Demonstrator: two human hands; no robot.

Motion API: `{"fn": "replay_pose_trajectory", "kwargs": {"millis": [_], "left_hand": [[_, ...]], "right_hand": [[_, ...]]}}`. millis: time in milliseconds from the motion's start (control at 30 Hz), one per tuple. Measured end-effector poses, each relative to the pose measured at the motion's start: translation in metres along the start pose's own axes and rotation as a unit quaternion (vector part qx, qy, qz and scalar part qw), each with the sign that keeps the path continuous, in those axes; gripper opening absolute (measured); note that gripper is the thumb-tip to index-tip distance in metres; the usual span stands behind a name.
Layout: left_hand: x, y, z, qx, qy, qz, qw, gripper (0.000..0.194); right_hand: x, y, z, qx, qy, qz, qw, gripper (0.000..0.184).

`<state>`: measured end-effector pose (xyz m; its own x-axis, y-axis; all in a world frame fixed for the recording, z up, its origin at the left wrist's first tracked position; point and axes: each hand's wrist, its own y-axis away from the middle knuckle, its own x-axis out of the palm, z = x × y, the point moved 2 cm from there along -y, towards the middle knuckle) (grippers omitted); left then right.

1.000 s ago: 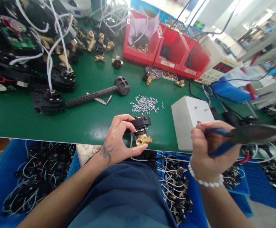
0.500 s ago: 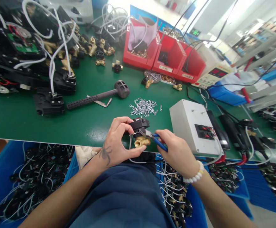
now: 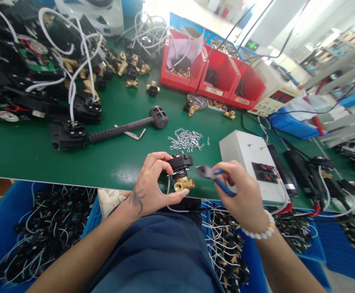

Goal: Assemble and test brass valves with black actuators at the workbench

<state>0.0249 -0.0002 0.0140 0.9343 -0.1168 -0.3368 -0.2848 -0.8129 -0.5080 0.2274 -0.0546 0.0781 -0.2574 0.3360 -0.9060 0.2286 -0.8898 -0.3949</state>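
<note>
Between its fingers and thumb, my left hand [image 3: 153,183] grips a brass valve with a black actuator [image 3: 181,165] on top, just over the table's front edge. A thin silver clip [image 3: 179,173] crosses the black neck above the brass body, and a pale cable hangs from the assembly. My right hand [image 3: 241,193] is closed round blue-handled pliers [image 3: 225,188]; their jaws point at the valve but stand a little to its right, not touching it. Behind the valve lies a pile of silver hairpin clips [image 3: 186,140], one lying apart on the right.
A black mallet [image 3: 131,123] rests over a metal bracket on the green table [image 3: 116,165]. Grey box [image 3: 241,162] at right; red bins [image 3: 216,77] behind. Black housings and brass valves crowd the left. Blue crates [image 3: 87,228] of cabled parts stand below the edge.
My right hand has drawn the pliers off the valve's neck, away to the right. The left hand still holds the valve in nearly the same place, and the clip now shows across the neck.
</note>
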Motion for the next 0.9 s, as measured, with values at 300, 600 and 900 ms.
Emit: {"fn": "replay_pose_trajectory", "kwargs": {"millis": [300, 600, 900], "left_hand": [[0.000, 0.000, 0.001, -0.003, -0.004, 0.011, 1.000, 0.038], [0.000, 0.000, 0.000, 0.001, -0.007, 0.012, 1.000, 0.039], [0.000, -0.001, 0.000, 0.006, -0.010, 0.013, 1.000, 0.039]], "right_hand": [[0.004, -0.002, 0.000, -0.059, 0.027, 0.015, 0.998, 0.025], [0.002, -0.001, -0.001, -0.047, 0.026, -0.061, 0.997, 0.027], [-0.004, -0.005, 0.000, 0.041, -0.005, -0.073, 0.996, 0.020]]}}
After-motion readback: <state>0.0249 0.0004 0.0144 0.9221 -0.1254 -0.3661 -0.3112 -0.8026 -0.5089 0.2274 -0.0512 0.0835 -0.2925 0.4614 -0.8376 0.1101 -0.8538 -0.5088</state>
